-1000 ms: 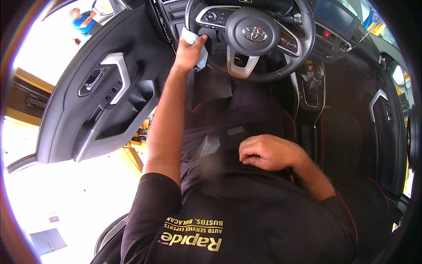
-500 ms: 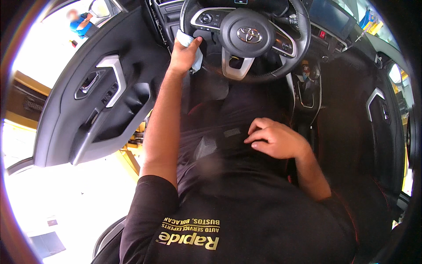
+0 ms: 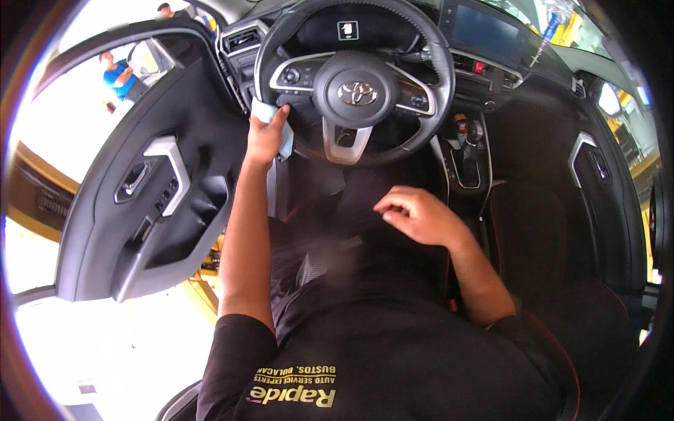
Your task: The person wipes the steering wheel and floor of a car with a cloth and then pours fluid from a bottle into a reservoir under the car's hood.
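My left hand [image 3: 265, 137] grips a pale blue cloth [image 3: 285, 140] against the lower left of the black steering wheel [image 3: 434, 105] rim. My right hand [image 3: 414, 214] hangs over my dark-clothed lap, short of the wheel, its loosely bent fingers apart and holding nothing. Behind the wheel is the instrument display [image 3: 347, 30]. The center console with the gear lever [image 3: 470, 137] lies to the right of the wheel.
The driver's door [image 3: 98, 231] stands open at left, with a person in blue [image 3: 119, 77] and another person [image 3: 168, 12] outside. A dashboard screen [image 3: 481, 31] is at upper right. The dark passenger seat [image 3: 533, 238] and far door [image 3: 600, 175] are to the right.
The view has shifted, so wheel and left hand appear lower and farther left, with more dashboard showing. My right hand has moved slightly forward from my belly; the left still grips cloth and rim.
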Demonstrator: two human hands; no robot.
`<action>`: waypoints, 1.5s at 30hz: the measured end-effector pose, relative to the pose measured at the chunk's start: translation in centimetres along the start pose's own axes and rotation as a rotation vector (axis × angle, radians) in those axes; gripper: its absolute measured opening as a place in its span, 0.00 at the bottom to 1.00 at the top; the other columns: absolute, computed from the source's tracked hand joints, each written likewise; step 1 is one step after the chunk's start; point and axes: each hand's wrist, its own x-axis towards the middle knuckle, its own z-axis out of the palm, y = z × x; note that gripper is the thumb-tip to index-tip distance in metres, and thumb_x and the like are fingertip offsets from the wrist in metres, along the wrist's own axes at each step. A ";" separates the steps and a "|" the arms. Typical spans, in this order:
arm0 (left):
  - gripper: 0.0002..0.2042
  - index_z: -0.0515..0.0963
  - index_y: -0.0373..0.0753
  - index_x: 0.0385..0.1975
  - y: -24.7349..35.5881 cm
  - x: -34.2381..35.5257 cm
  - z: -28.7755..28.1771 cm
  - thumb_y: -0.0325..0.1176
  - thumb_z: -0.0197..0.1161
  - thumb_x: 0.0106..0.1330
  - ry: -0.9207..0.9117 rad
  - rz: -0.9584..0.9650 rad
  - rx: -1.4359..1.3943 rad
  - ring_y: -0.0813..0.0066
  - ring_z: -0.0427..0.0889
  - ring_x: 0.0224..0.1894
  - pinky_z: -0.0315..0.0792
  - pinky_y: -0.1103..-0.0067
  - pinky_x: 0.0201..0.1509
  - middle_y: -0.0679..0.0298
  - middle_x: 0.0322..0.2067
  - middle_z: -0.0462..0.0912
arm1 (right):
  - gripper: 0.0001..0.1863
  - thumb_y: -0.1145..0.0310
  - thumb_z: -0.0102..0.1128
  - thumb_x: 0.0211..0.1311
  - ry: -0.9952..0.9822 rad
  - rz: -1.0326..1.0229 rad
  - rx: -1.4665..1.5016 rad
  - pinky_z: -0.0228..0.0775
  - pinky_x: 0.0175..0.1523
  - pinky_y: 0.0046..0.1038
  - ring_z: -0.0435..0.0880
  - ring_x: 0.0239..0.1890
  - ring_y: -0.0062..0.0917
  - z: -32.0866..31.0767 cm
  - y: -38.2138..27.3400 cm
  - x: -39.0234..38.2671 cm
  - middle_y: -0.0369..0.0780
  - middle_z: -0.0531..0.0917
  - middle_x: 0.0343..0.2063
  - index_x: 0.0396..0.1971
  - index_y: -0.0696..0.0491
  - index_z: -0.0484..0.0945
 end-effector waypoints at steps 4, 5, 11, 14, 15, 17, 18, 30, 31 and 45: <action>0.18 0.74 0.35 0.55 1.2 -0.5 0.6 0.32 0.65 0.67 0.021 -0.074 0.000 0.76 0.75 0.48 0.68 0.77 0.55 0.66 0.46 0.81 | 0.09 0.71 0.61 0.64 -0.129 0.081 0.034 0.76 0.45 0.30 0.84 0.40 0.32 2.1 -0.5 -0.3 0.41 0.84 0.38 0.42 0.57 0.82; 0.20 0.73 0.36 0.57 1.4 -0.4 0.5 0.32 0.65 0.67 -0.014 -0.066 -0.043 0.75 0.75 0.49 0.67 0.77 0.56 0.66 0.48 0.80 | 0.09 0.71 0.61 0.64 -0.127 0.082 0.023 0.76 0.45 0.29 0.84 0.40 0.32 2.4 -0.2 -0.2 0.41 0.84 0.39 0.42 0.57 0.82; 0.21 0.72 0.35 0.58 1.8 -0.6 0.7 0.34 0.66 0.67 -0.052 -0.033 -0.049 0.75 0.75 0.49 0.68 0.76 0.56 0.65 0.48 0.80 | 0.10 0.69 0.61 0.63 -0.200 0.126 0.151 0.76 0.46 0.31 0.85 0.41 0.33 3.4 -0.1 0.3 0.42 0.85 0.40 0.41 0.56 0.82; 0.20 0.73 0.35 0.56 1.4 -0.6 0.7 0.34 0.66 0.67 0.006 -0.117 0.004 0.75 0.75 0.49 0.68 0.77 0.55 0.65 0.48 0.80 | 0.11 0.68 0.62 0.62 -0.080 0.170 0.078 0.76 0.46 0.33 0.86 0.40 0.35 3.4 0.9 0.4 0.43 0.86 0.40 0.41 0.56 0.82; 0.19 0.73 0.35 0.55 0.9 -0.5 0.1 0.35 0.66 0.67 -0.007 -0.014 -0.032 0.76 0.75 0.47 0.69 0.78 0.53 0.65 0.46 0.80 | 0.11 0.67 0.62 0.61 0.010 0.227 0.031 0.77 0.45 0.33 0.86 0.39 0.35 3.3 1.4 0.7 0.43 0.86 0.41 0.41 0.56 0.82; 0.22 0.70 0.36 0.59 1.4 -0.4 0.7 0.33 0.65 0.68 -0.041 -0.081 -0.033 0.74 0.74 0.52 0.65 0.77 0.58 0.65 0.51 0.79 | 0.12 0.72 0.63 0.60 0.327 0.296 0.198 0.77 0.40 0.29 0.85 0.34 0.27 2.7 4.6 0.2 0.41 0.84 0.33 0.44 0.56 0.78; 0.25 0.67 0.37 0.64 1.7 -0.5 0.6 0.32 0.64 0.68 -0.065 -0.155 -0.020 0.73 0.73 0.57 0.62 0.76 0.64 0.65 0.55 0.77 | 0.13 0.73 0.62 0.61 0.470 0.331 0.364 0.77 0.39 0.27 0.83 0.33 0.24 2.0 5.1 0.5 0.40 0.83 0.31 0.46 0.56 0.76; 0.20 0.73 0.34 0.56 0.5 -0.5 0.6 0.31 0.66 0.66 -0.012 -0.042 -0.089 0.75 0.77 0.46 0.70 0.76 0.52 0.64 0.45 0.81 | 0.30 0.66 0.62 0.65 0.933 0.314 0.254 0.71 0.38 0.22 0.77 0.36 0.21 -4.8 8.7 2.3 0.42 0.76 0.45 0.63 0.52 0.59; 0.20 0.73 0.34 0.56 0.7 -0.5 0.7 0.31 0.66 0.66 0.017 -0.061 -0.066 0.75 0.77 0.46 0.70 0.76 0.52 0.65 0.44 0.81 | 0.31 0.68 0.62 0.65 0.940 0.340 0.263 0.72 0.41 0.24 0.76 0.34 0.22 -4.6 8.7 2.6 0.44 0.75 0.45 0.64 0.54 0.58; 0.17 0.75 0.36 0.54 1.5 -0.9 1.0 0.34 0.64 0.67 0.028 -0.059 -0.017 0.77 0.76 0.44 0.69 0.77 0.51 0.66 0.44 0.81 | 0.24 0.47 0.45 0.75 0.921 0.218 0.890 0.75 0.46 0.28 0.85 0.39 0.25 -2.3 11.9 6.0 0.40 0.84 0.36 0.52 0.54 0.71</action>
